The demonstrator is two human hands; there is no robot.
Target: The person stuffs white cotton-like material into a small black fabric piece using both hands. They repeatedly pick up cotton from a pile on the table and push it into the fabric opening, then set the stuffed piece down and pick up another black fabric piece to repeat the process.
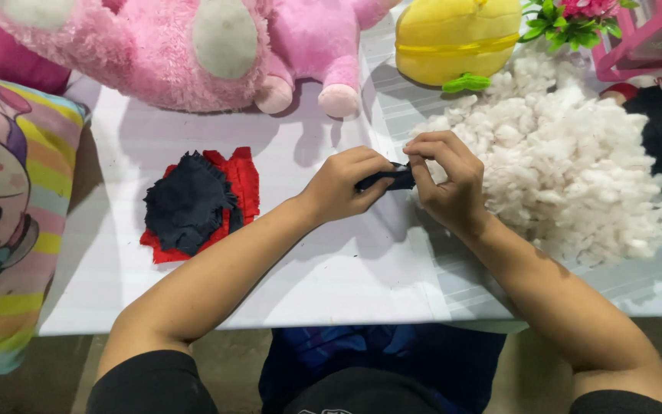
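Close in, near the front edge of the white table [331, 284], both forearms reach forward and meet over its middle. The left hand [342, 184] pinches one end of a small dark piece of cloth [388, 179] between thumb and fingers, closed tight on it; the right hand [446, 178] has its fingertips curled shut on the other end, so the piece hangs just above the tabletop between them. To work it well, a judgement: keep the left pinch firm while the right fingers do the fine handling, and keep the piece low over the table. Left of the hands lies a stack of dark cloth [189, 203] on red cloth [243, 184]. Just right, a heap of white stuffing [568, 161] spreads toward the right edge. Along the far edge sit a pink plush toy [162, 46] and a yellow plush toy [453, 38].
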